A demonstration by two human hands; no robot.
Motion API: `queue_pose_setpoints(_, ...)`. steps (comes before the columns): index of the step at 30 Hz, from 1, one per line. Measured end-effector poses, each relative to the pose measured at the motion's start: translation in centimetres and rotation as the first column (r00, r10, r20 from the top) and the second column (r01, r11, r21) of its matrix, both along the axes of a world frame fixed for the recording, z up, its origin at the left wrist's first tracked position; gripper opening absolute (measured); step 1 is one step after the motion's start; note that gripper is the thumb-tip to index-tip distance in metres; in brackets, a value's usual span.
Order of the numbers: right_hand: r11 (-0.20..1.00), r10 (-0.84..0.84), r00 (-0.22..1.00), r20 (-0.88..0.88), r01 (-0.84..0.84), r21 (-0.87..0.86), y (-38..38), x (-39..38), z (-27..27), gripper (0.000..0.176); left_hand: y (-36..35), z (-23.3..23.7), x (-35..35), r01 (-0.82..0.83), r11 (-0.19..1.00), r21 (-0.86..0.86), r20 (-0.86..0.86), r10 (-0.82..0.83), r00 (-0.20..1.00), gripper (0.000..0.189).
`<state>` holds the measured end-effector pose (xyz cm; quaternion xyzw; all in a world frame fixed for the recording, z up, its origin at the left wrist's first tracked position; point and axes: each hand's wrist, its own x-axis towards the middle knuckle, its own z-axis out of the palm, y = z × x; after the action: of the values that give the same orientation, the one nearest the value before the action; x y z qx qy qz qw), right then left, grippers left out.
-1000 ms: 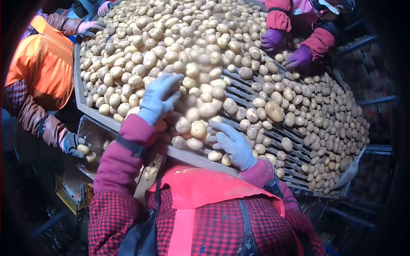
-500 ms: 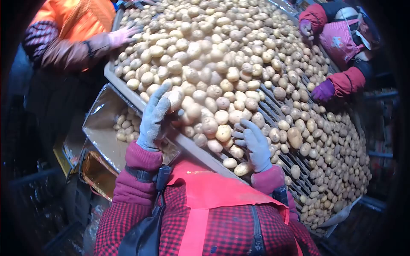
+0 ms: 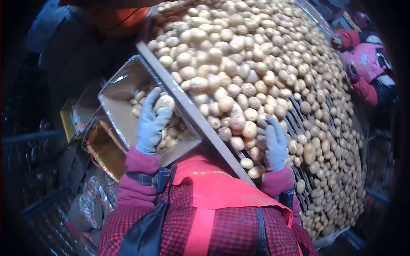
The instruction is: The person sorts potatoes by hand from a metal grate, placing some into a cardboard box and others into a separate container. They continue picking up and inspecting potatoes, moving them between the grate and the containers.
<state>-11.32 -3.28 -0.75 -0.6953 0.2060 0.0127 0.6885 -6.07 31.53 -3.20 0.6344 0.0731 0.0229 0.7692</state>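
Note:
In a pale grey-blue glove, my left hand [image 3: 150, 124] holds a potato [image 3: 165, 103] between thumb and fingers, above an open cardboard box [image 3: 124, 91] with potatoes inside. My right hand [image 3: 274, 143], gloved the same way, is over the near edge of a large heap of potatoes [image 3: 239, 64]. Its fingers are apart and bent a little, with potatoes beside and under them; no potato is seen in its grasp. The heap lies on a slatted table, whose raised wooden edge [image 3: 192, 112] runs between the box and the potatoes.
Across the heap at the right, a co-worker in pink [image 3: 363, 57] has their hands at the table's side. Part of an orange garment [image 3: 121, 21] shows at the top left. A second box with a gold-coloured inside [image 3: 104, 147] and plastic bags [image 3: 92, 202] are at the lower left.
The view has shifted to the left. My left hand has moved with its potato from over the heap to over the box. The co-worker's hand at the upper left is out of sight.

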Motion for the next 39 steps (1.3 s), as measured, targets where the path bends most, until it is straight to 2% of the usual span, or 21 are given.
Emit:
queue_pose_setpoints(3,0.999,0.018,0.999,0.040,-0.019,0.026,-1.5,-0.1,-1.6,0.043,1.8,-1.0,-1.0,-0.004,0.997,0.072,-0.044,0.007,0.999,0.068)
queue_pose_setpoints(6,1.000,-0.021,0.999,0.037,0.020,0.007,-1.5,0.1,-1.8,0.048,2.9,-1.9,-2.0,-0.072,0.997,-0.005,-0.134,0.070,0.989,0.066)
queue_pose_setpoints(7,1.000,0.000,0.999,0.049,0.000,0.005,-1.6,0.2,-1.9,0.049,2.8,-1.1,-2.4,-0.102,0.988,-0.111,-0.174,0.082,0.981,0.060)
queue_pose_setpoints(10,1.000,0.020,0.998,0.054,-0.020,0.013,-1.5,0.4,-1.6,0.054,4.0,-1.6,-4.1,-0.176,0.960,-0.216,-0.216,0.129,0.968,0.054)
queue_pose_setpoints(11,0.999,-0.015,0.998,0.054,0.014,0.030,-1.2,0.5,-1.5,0.052,4.9,-2.9,-4.9,-0.072,0.995,-0.069,-0.148,0.061,0.987,0.050)
queue_pose_setpoints(14,0.998,-0.054,0.998,0.014,0.054,0.045,-1.1,0.7,-1.6,0.053,5.7,-4.5,-6.6,-0.082,0.996,-0.015,-0.149,0.079,0.986,0.050)
queue_pose_setpoints(15,0.998,-0.034,0.999,0.005,0.033,0.045,-1.3,0.6,-1.5,0.054,6.0,-5.1,-7.0,-0.114,0.993,-0.030,-0.218,0.105,0.970,0.062)
queue_pose_setpoints(18,0.997,0.018,1.000,0.014,-0.019,0.077,-1.4,0.5,-2.1,0.053,5.4,-4.7,-8.2,-0.175,0.977,0.123,-0.224,0.199,0.954,0.075)
queue_pose_setpoints(19,0.998,0.023,0.999,0.022,-0.025,0.054,-1.5,0.4,-2.5,0.051,6.2,-6.6,-8.6,-0.162,0.981,0.106,-0.190,0.180,0.965,0.078)
queue_pose_setpoints(22,0.993,0.086,0.995,0.058,-0.081,-0.086,-1.6,0.9,-0.7,0.041,5.7,-6.8,-8.7,-0.100,0.995,0.022,-0.101,0.101,0.990,0.071)
queue_pose_setpoints(23,1.000,0.015,0.995,0.100,-0.016,0.007,-1.1,0.7,-1.1,0.037,5.2,-6.7,-8.3,-0.102,0.994,0.029,-0.122,0.105,0.987,0.067)
queue_pose_setpoints(24,0.980,0.048,0.984,0.169,-0.014,-0.200,1.1,0.9,0.6,0.037,4.9,-6.4,-8.2,-0.111,0.993,0.042,-0.146,0.116,0.982,0.063)
queue_pose_setpoints(25,0.952,0.195,0.943,0.271,-0.116,-0.283,2.0,1.1,0.4,0.037,4.6,-6.1,-8.1,-0.119,0.991,0.062,-0.173,0.129,0.977,0.060)
queue_pose_setpoints(27,0.732,0.531,0.799,0.281,-0.266,-0.628,4.6,2.9,1.8,0.034,3.7,-5.7,-7.5,-0.109,0.994,0.032,-0.134,0.112,0.985,0.055)
queue_pose_setpoints(28,0.597,0.661,0.697,0.277,-0.266,-0.757,5.8,3.8,2.5,0.032,3.4,-5.6,-7.1,-0.103,0.995,0.017,-0.113,0.104,0.988,0.053)
queue_pose_setpoints(30,0.440,0.735,0.655,0.179,-0.260,-0.859,5.6,4.3,0.8,0.031,3.9,-6.2,-6.7,-0.025,0.999,-0.035,-0.092,0.022,0.996,0.053)
queue_pose_setpoints(32,0.398,0.712,0.698,0.079,-0.308,-0.864,3.6,3.6,1.9,0.026,3.9,-6.6,-6.6,0.027,0.999,-0.044,-0.026,-0.028,0.999,0.053)
queue_pose_setpoints(34,0.389,0.640,0.767,0.044,-0.274,-0.880,1.1,2.3,1.7,0.023,4.2,-6.9,-6.4,0.001,0.994,-0.109,-0.084,-0.010,0.996,0.054)
queue_pose_setpoints(35,0.314,0.635,0.771,-0.034,-0.298,-0.902,0.5,1.8,2.1,0.020,4.1,-7.0,-6.2,-0.018,0.990,-0.141,-0.107,0.003,0.994,0.055)
queue_pose_setpoints(38,0.297,0.539,0.842,-0.015,-0.206,-0.932,-0.6,2.3,1.8,0.022,3.7,-6.6,-6.1,-0.030,1.000,-0.001,-0.142,0.029,0.989,0.058)
queue_pose_setpoints(39,0.309,0.549,0.835,0.042,-0.156,-0.938,-0.3,2.9,1.5,0.029,3.7,-6.8,-6.2,-0.021,1.000,-0.022,-0.135,0.018,0.991,0.059)
